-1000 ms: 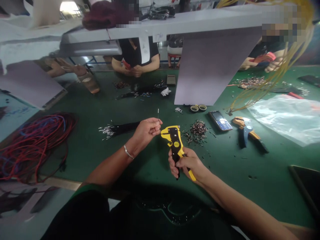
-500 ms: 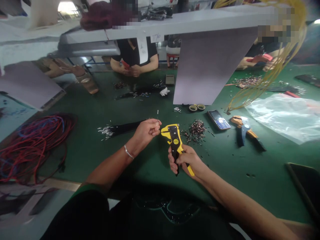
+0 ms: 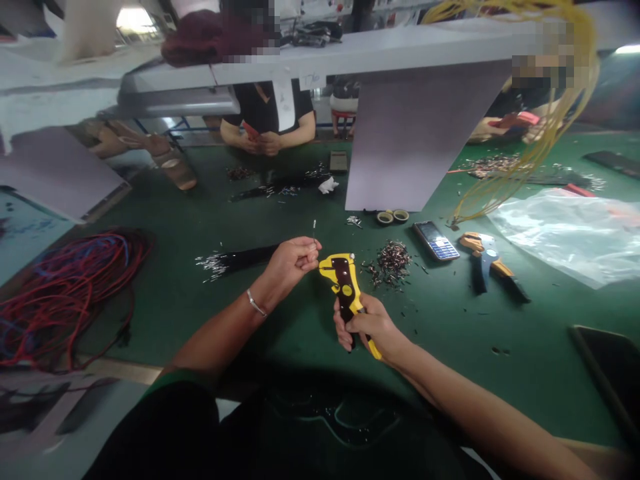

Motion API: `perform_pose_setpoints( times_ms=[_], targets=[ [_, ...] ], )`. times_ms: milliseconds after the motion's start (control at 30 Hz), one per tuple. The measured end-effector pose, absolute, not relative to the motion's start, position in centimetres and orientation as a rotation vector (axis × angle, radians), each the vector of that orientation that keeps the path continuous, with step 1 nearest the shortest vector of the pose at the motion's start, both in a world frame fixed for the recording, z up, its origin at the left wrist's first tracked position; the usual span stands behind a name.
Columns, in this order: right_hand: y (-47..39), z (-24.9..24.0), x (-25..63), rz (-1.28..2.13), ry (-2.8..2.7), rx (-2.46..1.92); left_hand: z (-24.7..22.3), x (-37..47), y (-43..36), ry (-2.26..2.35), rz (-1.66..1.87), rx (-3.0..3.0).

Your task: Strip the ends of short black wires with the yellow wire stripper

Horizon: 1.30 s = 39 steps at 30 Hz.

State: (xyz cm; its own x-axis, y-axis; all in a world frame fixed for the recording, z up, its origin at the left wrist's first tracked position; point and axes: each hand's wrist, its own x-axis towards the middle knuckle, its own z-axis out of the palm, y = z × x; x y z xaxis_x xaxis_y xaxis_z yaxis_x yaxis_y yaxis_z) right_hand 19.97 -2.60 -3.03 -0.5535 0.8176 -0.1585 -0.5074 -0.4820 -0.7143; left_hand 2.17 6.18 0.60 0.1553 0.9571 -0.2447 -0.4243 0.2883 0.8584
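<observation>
My left hand is closed in a pinch on a thin wire, whose light tip sticks up above the fingers. My right hand is wrapped round the handles of a yellow and black wire stripper. The tool's jaws lie just right of my left fingertips. Behind my left hand, a bundle of black wires with bright ends lies on the green table. A pile of small dark and coppery pieces sits right of the tool head.
Red and blue wires lie coiled at the left. Rightward are a keypad phone, orange and blue pliers, a clear plastic bag and a dark tablet-like object. A grey panel stands behind; people work across the table.
The wire stripper in my right hand has shifted slightly left and turned a little more upright. My left hand still pinches the wire, almost in the same place.
</observation>
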Motion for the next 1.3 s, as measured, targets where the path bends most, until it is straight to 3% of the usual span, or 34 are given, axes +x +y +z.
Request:
perform_pose_setpoints(
  times_ms=[433, 667, 933, 1133, 1300],
  targets=[
    [-2.2, -2.9, 20.4, 2.081, -0.794, -0.648, -0.2, 1.6, 6.7, 0.927, 1.128, 0.723],
    [1.6, 0.5, 25.5, 1.456, -0.778, -0.692, 0.1, 0.9, 7.5, 0.985, 1.234, 0.710],
    [0.4, -2.3, 22.8, 1.561, -1.063, -1.013, 1.5, 1.1, 6.5, 0.974, 1.408, 0.789],
    [-0.1, -2.2, 22.3, 1.735, -1.151, -0.889, 2.6, 0.8, 6.0, 0.970, 1.447, 0.814],
    [-0.5, -3.6, 22.0, 1.651, -1.337, -0.936, 3.1, 0.8, 5.7, 0.944, 1.466, 0.803]
  ],
)
